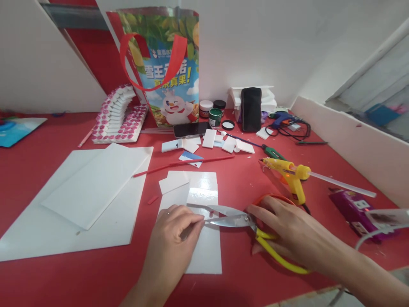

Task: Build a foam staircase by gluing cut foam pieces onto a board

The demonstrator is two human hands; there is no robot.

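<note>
My right hand (287, 226) is closed round a pair of scissors (231, 219) with one yellow and one red handle. The blades point left and are partly spread. My left hand (174, 238) pinches thumb and forefinger together by the blade tips; what lies between them is too small to make out. Beneath both blades and fingers is a white rectangular sheet (207, 258) with a glossy patch. A white card (173, 184) rests on its upper left part, and small red bits, one a red scrap (153, 200), lie close by.
A yellow glue gun (289, 172) lies right of the scissors, beside a purple power strip (356, 211). White boards (86, 192) are stacked at left. A long red strip (185, 164), cut white pieces, paint jars (215, 117), a phone and a printed bag (169, 64) stand or lie farther back.
</note>
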